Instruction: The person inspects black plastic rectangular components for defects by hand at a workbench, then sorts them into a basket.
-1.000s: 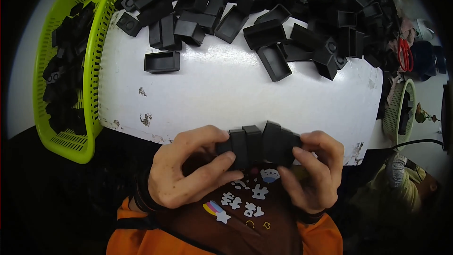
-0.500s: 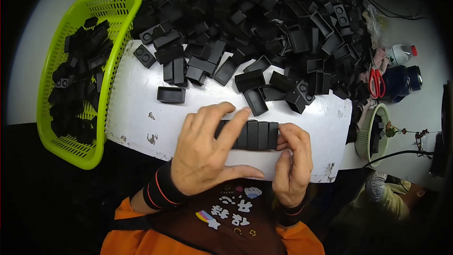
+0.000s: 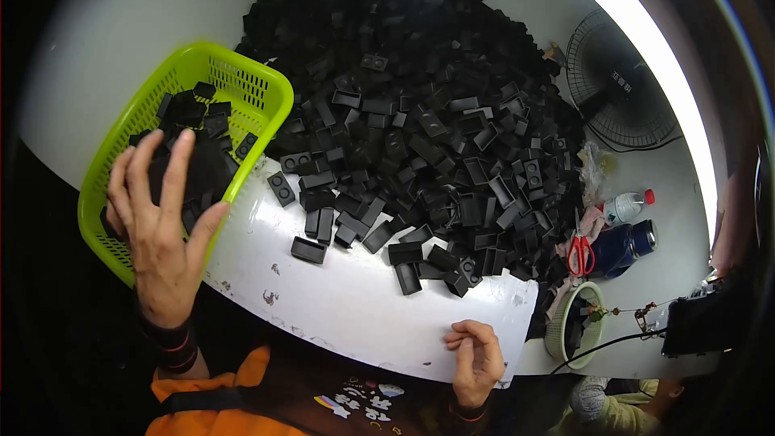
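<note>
My left hand [image 3: 165,234] reaches over the green plastic basket [image 3: 278,101], fingers spread and pointing away from me. Small black rectangular blocks [image 3: 187,106] lie in the basket; some right beneath the fingers are blurred, and nothing is gripped. My right hand [image 3: 476,363] hovers at or rests on the front right part of the white board [image 3: 363,315], its fingers loosely curled against the thumb. No block shows in it. Loose hollow blocks, such as a single one [image 3: 308,249] near the basket, lie along the board's far side.
A big heap of black blocks [image 3: 404,73] fills the back. To the right are red-handled scissors [image 3: 580,254], a dark blue flask [image 3: 626,249], a clear bottle with a red cap [image 3: 628,207], a small pale basket [image 3: 557,331] and a fan [image 3: 622,81]. Another person's sleeve [image 3: 589,397] shows lower right.
The row of blocks between my hands is gone from the board. My left hand has moved left to the basket; my right hand stays near the board's front. The view has shifted, showing more behind.
</note>
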Action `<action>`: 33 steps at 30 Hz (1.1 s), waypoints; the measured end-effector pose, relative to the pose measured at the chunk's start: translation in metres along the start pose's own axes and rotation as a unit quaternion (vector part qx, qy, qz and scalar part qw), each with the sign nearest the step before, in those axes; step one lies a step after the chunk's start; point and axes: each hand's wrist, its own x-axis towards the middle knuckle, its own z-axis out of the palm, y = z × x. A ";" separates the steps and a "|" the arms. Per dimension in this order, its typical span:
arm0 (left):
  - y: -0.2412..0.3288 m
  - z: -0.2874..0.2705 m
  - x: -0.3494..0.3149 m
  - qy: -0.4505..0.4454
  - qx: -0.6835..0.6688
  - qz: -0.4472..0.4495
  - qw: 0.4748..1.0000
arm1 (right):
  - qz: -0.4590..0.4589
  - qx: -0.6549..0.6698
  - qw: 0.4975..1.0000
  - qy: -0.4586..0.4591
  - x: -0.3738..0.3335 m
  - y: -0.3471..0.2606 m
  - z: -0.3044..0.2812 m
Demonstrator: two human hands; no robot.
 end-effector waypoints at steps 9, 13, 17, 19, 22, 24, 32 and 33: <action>0.130 0.074 -0.020 -0.140 -0.271 0.280 0.911 | -0.238 -0.434 0.861 -0.113 0.092 -0.008 0.027; 0.125 0.080 -0.020 -0.090 -0.374 0.272 0.882 | -0.245 -0.346 0.905 -0.037 0.084 -0.020 0.014; 0.113 0.056 -0.036 0.011 -0.402 0.214 0.890 | -0.161 -0.213 0.964 -0.002 0.048 -0.023 0.019; 0.113 0.049 -0.054 -0.011 -0.409 0.227 0.884 | -0.173 -0.200 0.964 -0.005 0.051 -0.029 0.023; 0.118 0.044 -0.086 -0.115 -0.450 0.286 0.838 | -0.272 -0.322 0.906 0.036 0.094 -0.036 0.028; 0.125 0.047 -0.095 -0.135 -0.477 0.334 0.802 | -0.300 -0.396 0.866 0.059 0.133 -0.036 0.034; 0.116 0.046 -0.028 -0.143 -0.479 0.297 0.814 | -0.272 -0.439 0.856 0.004 0.171 -0.009 0.065; 0.122 0.055 -0.016 -0.113 -0.464 0.302 0.825 | -0.274 -0.444 0.853 0.013 0.166 -0.008 0.064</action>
